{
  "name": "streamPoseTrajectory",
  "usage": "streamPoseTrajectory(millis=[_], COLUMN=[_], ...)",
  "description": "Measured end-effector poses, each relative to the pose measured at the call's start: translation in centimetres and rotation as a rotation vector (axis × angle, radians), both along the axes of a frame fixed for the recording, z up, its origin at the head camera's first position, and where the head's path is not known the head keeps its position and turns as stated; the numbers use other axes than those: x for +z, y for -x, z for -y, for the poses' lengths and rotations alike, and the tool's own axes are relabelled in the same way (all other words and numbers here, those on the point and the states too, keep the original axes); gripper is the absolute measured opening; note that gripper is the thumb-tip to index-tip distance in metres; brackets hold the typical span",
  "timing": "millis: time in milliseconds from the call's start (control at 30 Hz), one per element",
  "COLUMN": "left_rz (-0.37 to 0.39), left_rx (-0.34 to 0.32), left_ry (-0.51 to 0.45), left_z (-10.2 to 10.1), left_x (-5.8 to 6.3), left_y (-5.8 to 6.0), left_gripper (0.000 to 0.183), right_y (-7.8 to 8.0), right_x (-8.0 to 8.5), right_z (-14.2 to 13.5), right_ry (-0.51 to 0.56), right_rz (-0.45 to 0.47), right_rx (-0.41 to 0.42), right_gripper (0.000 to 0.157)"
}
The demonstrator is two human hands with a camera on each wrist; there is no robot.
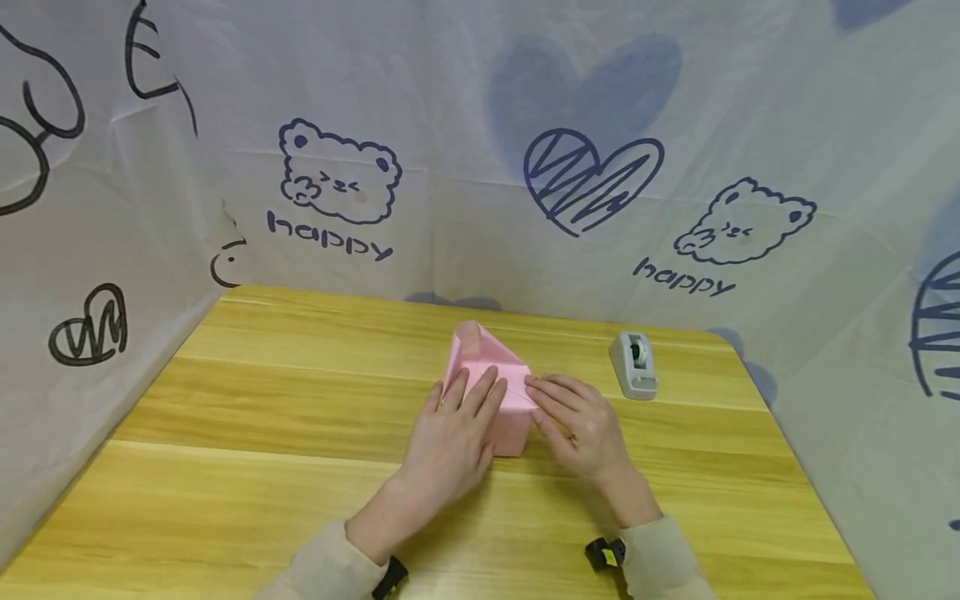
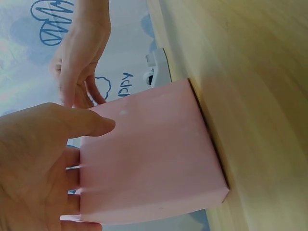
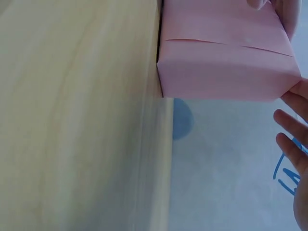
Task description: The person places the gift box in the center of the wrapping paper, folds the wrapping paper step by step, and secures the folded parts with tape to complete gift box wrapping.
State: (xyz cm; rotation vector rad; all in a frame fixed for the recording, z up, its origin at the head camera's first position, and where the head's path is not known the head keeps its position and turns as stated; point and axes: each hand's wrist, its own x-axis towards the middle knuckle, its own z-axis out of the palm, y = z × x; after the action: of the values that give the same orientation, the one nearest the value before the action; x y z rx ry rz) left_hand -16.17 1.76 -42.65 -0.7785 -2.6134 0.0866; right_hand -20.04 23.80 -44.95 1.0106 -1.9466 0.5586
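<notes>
A box-shaped parcel in pink paper [image 1: 512,435] stands on the table, with a loose paper flap [image 1: 495,346] rising at its back. My left hand [image 1: 453,437] lies across its top, fingers extended, while the thumb rests against the near side in the left wrist view. At the right edge of the top, my right hand [image 1: 583,425] touches the paper with its fingertips. The right wrist view shows a side of the pink parcel [image 3: 226,70] with a paper seam across it, and some right fingers [image 3: 291,127] held apart from the paper.
A white tape dispenser [image 1: 634,367] stands on the wooden table [image 1: 262,400], to the right of and behind the right hand. White cloth with bear and heart drawings [image 1: 465,225] hangs behind the table and at both sides.
</notes>
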Motion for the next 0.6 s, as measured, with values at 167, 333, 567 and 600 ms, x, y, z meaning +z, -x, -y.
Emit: streamPoseTrajectory(millis=[167, 333, 567, 600], left_rz=[0.021, 0.05, 0.019, 0.016], left_rx=[0.04, 0.084, -0.03, -0.043], left_ry=[-0.005, 0.05, -0.058, -0.063], left_z=[-0.6, -1.1, -1.9, -1.9], left_x=[0.5, 1.0, 0.8, 0.7], left_y=[-0.2, -0.8, -1.0, -0.9], left_gripper=[0.076, 0.078, 0.072, 0.071], right_y=[-0.2, -0.4, -0.6, -0.6], right_x=[0.3, 0.5, 0.7, 0.7], right_z=[0.1, 0.3, 0.0, -0.1], right_ry=[-0.01, -0.03, -0.036, -0.034], right_rz=[0.052, 0.094, 0.126, 0.123], right_rx=[-0.019, -0.036, -0.05, -0.046], right_gripper=[0.032, 0.033, 0.031, 0.029])
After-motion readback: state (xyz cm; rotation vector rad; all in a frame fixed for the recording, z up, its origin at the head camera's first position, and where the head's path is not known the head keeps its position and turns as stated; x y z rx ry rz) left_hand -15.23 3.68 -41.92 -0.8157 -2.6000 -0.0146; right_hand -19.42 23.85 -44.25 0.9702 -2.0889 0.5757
